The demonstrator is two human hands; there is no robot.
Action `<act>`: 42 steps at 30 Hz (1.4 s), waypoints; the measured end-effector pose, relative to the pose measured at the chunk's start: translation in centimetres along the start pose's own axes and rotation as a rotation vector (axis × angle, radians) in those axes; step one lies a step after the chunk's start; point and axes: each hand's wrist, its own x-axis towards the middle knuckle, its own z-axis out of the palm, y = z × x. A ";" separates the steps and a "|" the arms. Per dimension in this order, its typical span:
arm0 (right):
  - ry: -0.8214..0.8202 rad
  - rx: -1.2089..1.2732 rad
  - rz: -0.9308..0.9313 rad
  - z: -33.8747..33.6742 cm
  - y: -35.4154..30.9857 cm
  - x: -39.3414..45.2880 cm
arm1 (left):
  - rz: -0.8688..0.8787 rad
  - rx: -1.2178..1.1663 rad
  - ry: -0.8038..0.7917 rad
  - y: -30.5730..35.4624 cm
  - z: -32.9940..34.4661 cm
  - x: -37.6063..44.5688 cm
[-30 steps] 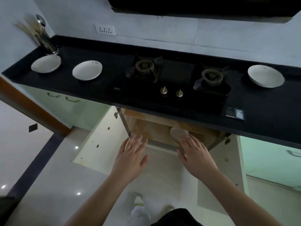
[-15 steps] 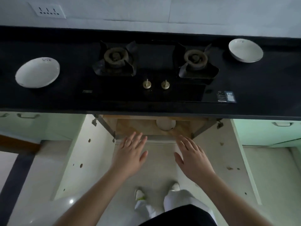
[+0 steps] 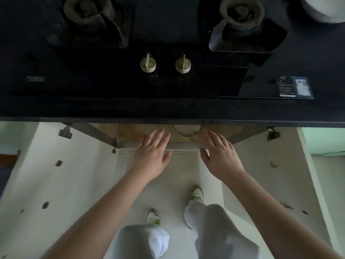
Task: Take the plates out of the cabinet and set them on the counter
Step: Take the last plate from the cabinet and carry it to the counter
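Note:
A pale round plate (image 3: 186, 130) lies on the wooden shelf of the open cabinet (image 3: 130, 131), half hidden under the black counter's (image 3: 168, 111) front edge. My left hand (image 3: 152, 153) reaches toward the shelf just left of the plate, fingers spread, holding nothing. On the plate's right, my right hand (image 3: 220, 154) is also open and empty, its fingertips close to the plate's edge. A white plate (image 3: 324, 8) sits on the counter at the top right, partly cut off.
A black two-burner gas stove (image 3: 164, 43) with two knobs (image 3: 166, 63) fills the counter above the cabinet. Both cabinet doors (image 3: 56, 174) stand open to either side. My legs and shoes (image 3: 196, 193) are on the pale floor below.
The view has dropped and closed in on the cabinet. Both hands have moved forward to the shelf on either side of the plate. The left-hand counter plates have left the view.

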 end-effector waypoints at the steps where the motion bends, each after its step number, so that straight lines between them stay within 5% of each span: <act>1: 0.001 -0.012 -0.002 0.9 0.5 1.2 | 0.002 0.002 -0.002 -0.2 0.9 1.2; 11: 0.076 -0.182 0.066 10.2 6.2 12.6 | -0.028 0.057 0.120 -3.7 11.2 13.2; 19: 0.297 -0.152 0.026 14.6 8.2 16.9 | 0.051 0.100 0.566 -5.1 17.3 18.1; 28: 0.458 -0.178 -0.063 16.6 9.5 17.5 | 0.067 0.187 0.847 -5.7 19.7 19.8; 42: 0.556 -0.173 -0.102 18.4 10.5 17.3 | 0.061 0.193 0.756 -5.6 19.4 18.8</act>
